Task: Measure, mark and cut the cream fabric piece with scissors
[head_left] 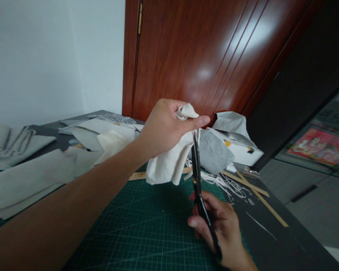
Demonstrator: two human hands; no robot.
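Observation:
My left hand [169, 130] grips a piece of off-white cloth [166, 163] near its upper edge, and the cloth hangs folded above the mat. In my right hand [220, 222] is a pair of black scissors [197, 169], with the fingers around the handles. The scissors point upward, and their blades lie at the cloth's right edge, just below my left thumb. The blades look nearly closed; whether cloth lies between them I cannot tell. Beneath both hands is a green cutting mat [147, 226] with a grid.
Folded grey-white fabric pieces [31, 173] cover the left side. White cords [228, 184] and crossed wooden rulers [260, 192] lie right of the mat. A white box [245, 150] and a grey cloth [214, 150] stand behind. A reddish wooden door [186, 56] rises beyond the table.

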